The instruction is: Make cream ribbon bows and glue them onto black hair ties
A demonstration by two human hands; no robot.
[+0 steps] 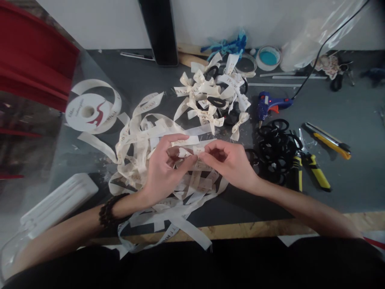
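Both hands meet at the middle of the table over a heap of printed cream ribbon [140, 138]. My left hand [168, 168] pinches one side of a small ribbon bow [184, 152], its index finger stretched out above. From the other side, my right hand [227, 162] grips the same bow between thumb and fingertips. The fingers partly hide the bow's centre. Just beyond the hands lies a pile of finished-looking ribbon bows [204, 86] on black hair ties. More black hair ties [273, 150] are heaped right of my right hand.
A ribbon spool [73, 114] lies at the left, above a white plastic device [60, 204]. On the right are a blue glue gun [270, 103] with a cord, yellow-black pliers [317, 172] and a yellow cutter [331, 142]. A dark phone [161, 32] leans at the back.
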